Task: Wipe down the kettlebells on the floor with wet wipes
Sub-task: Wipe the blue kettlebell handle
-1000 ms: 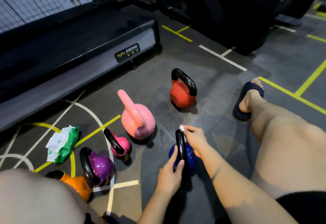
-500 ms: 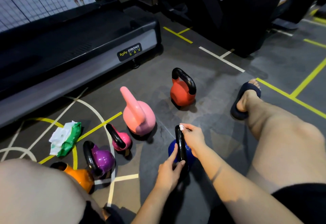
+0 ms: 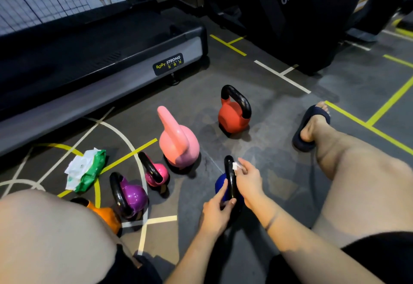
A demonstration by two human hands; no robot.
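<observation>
Head view: the blue kettlebell [image 3: 220, 184] stands on the floor [image 3: 268, 147] between the person's legs, near the big pink kettlebell [image 3: 181, 147]. The left grip [image 3: 215, 212] curls round the lower part of its black handle. The right grip [image 3: 249, 181] pinches a small white wet wipe [image 3: 235, 166] against the handle's upper part. The green wipes pack [image 3: 88, 169] lies well apart on the left.
</observation>
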